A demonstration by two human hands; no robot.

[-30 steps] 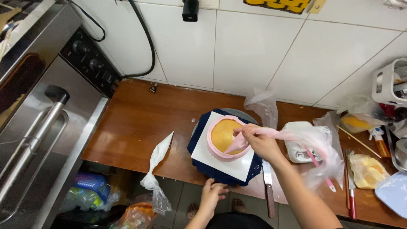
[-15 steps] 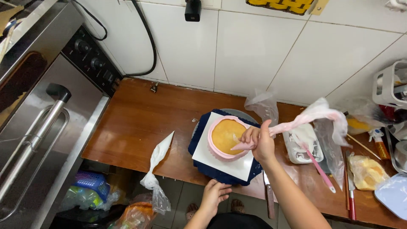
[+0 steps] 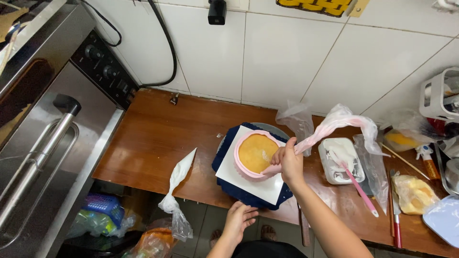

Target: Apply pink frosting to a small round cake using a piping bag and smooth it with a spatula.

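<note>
Piping bag [image 3: 330, 128] gripped, right hand [image 3: 288, 162].

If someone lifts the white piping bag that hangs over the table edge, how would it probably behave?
The white piping bag would probably be floppy: it already bends over the table edge and droops down. It looks fairly light, since its lower plastic end seems crumpled and empty. Its filled upper part may sag or squeeze cream out if gripped hard.
</note>
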